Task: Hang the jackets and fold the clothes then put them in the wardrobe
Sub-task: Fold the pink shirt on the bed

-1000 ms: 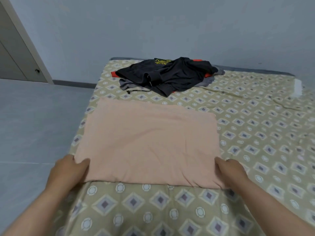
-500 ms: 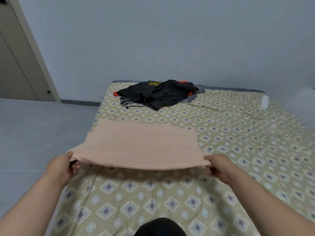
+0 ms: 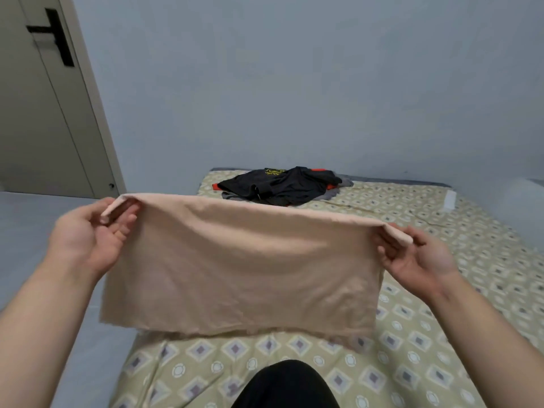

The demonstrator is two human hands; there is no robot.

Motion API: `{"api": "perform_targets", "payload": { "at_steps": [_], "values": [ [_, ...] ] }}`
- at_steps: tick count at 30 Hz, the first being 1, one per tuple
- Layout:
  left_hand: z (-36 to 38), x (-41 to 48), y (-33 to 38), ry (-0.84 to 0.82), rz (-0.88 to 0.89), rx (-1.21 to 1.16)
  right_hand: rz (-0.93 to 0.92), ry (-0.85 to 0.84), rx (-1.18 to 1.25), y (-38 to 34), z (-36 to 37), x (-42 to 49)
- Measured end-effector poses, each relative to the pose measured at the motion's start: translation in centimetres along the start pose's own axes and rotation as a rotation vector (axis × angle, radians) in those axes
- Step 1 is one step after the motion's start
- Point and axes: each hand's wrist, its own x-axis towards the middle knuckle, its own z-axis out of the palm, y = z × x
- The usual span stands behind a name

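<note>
At far left we noted a door (image 3: 44,113) with a black handle (image 3: 56,33), and grey floor (image 3: 29,219) below it. Next came the left hand (image 3: 88,240), palm turned toward the camera, its curled fingers pinching the upper left corner of a peach cloth (image 3: 241,266). The cloth hung in the air over the near part of the bed (image 3: 441,260). Its top edge was stretched nearly level between both hands, and the rest draped down toward the patterned cover. The lower hem was blurred, and we could not tell if it touched the bed. Beyond the top edge, at the far end of the bed by the wall (image 3: 294,83), lay a heap of dark clothes (image 3: 282,187) with red and grey showing beneath, well apart from the cloth. At the bottom edge sat a black rounded shape (image 3: 285,387) we could not identify. To the right, the right hand (image 3: 418,257), palm also showing, gripped the cloth's upper right corner with curled fingers. Further right, a small white object (image 3: 450,198) lay on the bed.
</note>
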Motion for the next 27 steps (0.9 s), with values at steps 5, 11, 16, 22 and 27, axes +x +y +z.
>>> {"api": "perform_targets", "payload": {
  "at_steps": [5,11,16,22,27],
  "values": [
    [0.1,0.3,0.1,-0.092,-0.007,-0.017,0.017,-0.018,0.066,0.2,0.3,1.1],
    [-1.9,3.8,-4.4,0.024,-0.182,0.089,0.128,0.029,-0.03,3.7,0.4,5.0],
    [-3.7,8.4,-8.7,0.108,-0.326,0.211,0.193,0.109,-0.158,7.0,0.1,9.4],
    [-4.0,13.3,-11.4,0.06,-0.34,0.197,0.214,0.066,-0.353,9.3,0.8,14.7],
    [-6.7,11.9,-16.9,-0.017,-0.243,0.737,0.19,-0.046,-0.964,14.2,-2.3,15.2]
  ]
}}
